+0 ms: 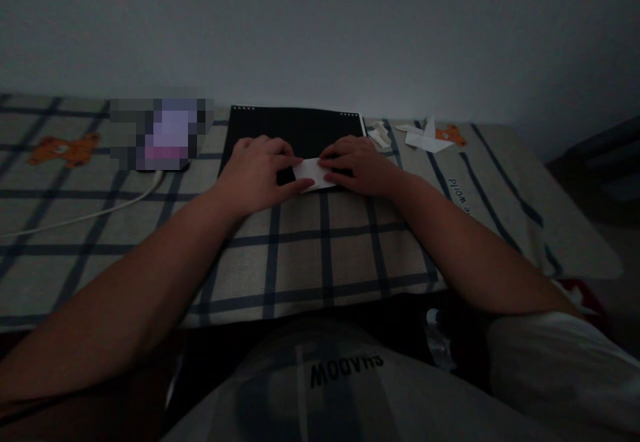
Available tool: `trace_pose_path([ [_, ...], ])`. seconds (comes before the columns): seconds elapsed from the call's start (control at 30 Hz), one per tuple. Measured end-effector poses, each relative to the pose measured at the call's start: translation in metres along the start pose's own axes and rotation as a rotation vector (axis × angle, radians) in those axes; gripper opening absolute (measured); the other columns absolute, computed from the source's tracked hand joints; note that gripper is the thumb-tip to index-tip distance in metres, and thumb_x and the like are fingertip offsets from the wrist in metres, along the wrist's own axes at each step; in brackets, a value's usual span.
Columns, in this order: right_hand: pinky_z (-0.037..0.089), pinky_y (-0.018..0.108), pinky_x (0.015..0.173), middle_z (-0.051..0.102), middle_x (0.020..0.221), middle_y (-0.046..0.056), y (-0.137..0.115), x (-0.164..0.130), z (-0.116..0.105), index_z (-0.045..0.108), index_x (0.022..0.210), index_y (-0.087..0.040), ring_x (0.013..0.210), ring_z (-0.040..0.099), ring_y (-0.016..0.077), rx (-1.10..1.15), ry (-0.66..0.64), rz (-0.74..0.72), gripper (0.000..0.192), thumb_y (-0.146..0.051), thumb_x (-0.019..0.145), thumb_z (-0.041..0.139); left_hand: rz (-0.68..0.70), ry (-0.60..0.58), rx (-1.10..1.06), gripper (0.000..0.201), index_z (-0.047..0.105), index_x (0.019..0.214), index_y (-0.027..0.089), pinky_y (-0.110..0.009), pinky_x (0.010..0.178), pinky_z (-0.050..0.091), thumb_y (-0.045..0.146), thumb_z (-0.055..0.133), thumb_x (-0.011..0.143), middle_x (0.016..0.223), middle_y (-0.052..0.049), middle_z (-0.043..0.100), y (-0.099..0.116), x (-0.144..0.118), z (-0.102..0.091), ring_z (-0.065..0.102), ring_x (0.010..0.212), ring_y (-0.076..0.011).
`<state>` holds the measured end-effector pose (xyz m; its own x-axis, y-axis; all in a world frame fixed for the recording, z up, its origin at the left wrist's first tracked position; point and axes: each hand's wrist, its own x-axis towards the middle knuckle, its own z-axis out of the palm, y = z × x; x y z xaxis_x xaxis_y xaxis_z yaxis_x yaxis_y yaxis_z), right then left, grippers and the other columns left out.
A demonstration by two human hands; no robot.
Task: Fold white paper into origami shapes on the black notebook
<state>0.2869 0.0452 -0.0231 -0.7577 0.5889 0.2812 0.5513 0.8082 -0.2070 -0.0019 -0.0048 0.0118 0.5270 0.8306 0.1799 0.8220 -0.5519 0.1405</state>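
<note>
A small piece of white paper [311, 174], apparently folded, lies over the near part of a black notebook [295, 129]. My left hand [260, 172] grips its left end, with thumb and forefinger on the paper. At the right end, the fingers and thumb of my right hand [357, 165] close on the same paper. Both hands rest at the notebook's near edge, and the palms hide parts of it. Fine folds in the paper are too dim to make out.
Right of the notebook lie a crumpled paper scrap [381, 135] and a folded white paper shape [429, 139]. To the left, a phone with a blurred screen [170, 132] has a white cable [115, 209] attached. A checked cloth [300, 255] covers the table; the wall [300, 35] stands behind.
</note>
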Motion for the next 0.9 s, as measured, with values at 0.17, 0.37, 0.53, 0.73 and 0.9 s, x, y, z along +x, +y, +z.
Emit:
trace_pose_path([
  [0.17,0.042,0.059,0.12,0.079,0.157,0.015,-0.002,-0.001,-0.002,0.083,0.151,-0.023,0.15,0.065,0.0392,0.005,-0.01,0.008,0.046,-0.037,0.113,0.059,0.24,-0.062,-0.132,0.066,0.081,0.152,0.018,-0.057,0.126,0.051,0.06,0.05,0.111,0.158,-0.018,0.077,-0.007,0.005,0.01,0.07,0.148,-0.0399],
  [0.37,0.045,0.065,0.126,0.074,0.165,0.014,0.004,-0.003,-0.005,0.078,0.157,-0.025,0.161,0.06,0.0398,0.035,-0.059,0.054,0.049,-0.036,0.115,0.056,0.247,-0.096,-0.127,0.063,0.082,0.15,0.019,-0.057,0.129,0.053,0.057,0.05,0.112,0.156,-0.015,0.08,-0.007,0.006,0.012,0.071,0.149,-0.039],
  [0.53,0.047,0.064,0.128,0.078,0.161,0.009,0.024,-0.003,-0.001,0.087,0.144,-0.03,0.154,0.066,0.0385,0.074,-0.022,-0.024,0.04,-0.042,0.113,0.065,0.203,-0.078,-0.123,0.056,0.087,0.141,0.023,-0.057,0.126,0.056,0.051,0.045,0.116,0.151,-0.013,0.083,-0.002,0.006,0.012,0.074,0.146,-0.0368],
  [0.73,0.052,0.058,0.119,0.084,0.145,0.01,0.02,0.002,0.002,0.093,0.126,-0.029,0.137,0.073,0.0344,0.094,0.049,-0.098,0.033,-0.038,0.113,0.065,0.166,0.013,-0.111,0.046,0.091,0.13,0.023,-0.057,0.119,0.06,0.044,0.053,0.115,0.145,-0.012,0.086,0.0,0.009,0.022,0.079,0.136,-0.0365],
  [0.9,0.055,0.052,0.116,0.084,0.143,0.014,0.002,0.004,0.003,0.091,0.131,-0.024,0.132,0.075,0.0314,0.107,0.006,-0.099,0.035,-0.031,0.115,0.061,0.186,0.023,-0.132,0.045,0.088,0.139,0.021,-0.057,0.119,0.059,0.043,0.058,0.113,0.148,-0.014,0.084,-0.001,0.009,0.026,0.078,0.137,-0.0372],
])
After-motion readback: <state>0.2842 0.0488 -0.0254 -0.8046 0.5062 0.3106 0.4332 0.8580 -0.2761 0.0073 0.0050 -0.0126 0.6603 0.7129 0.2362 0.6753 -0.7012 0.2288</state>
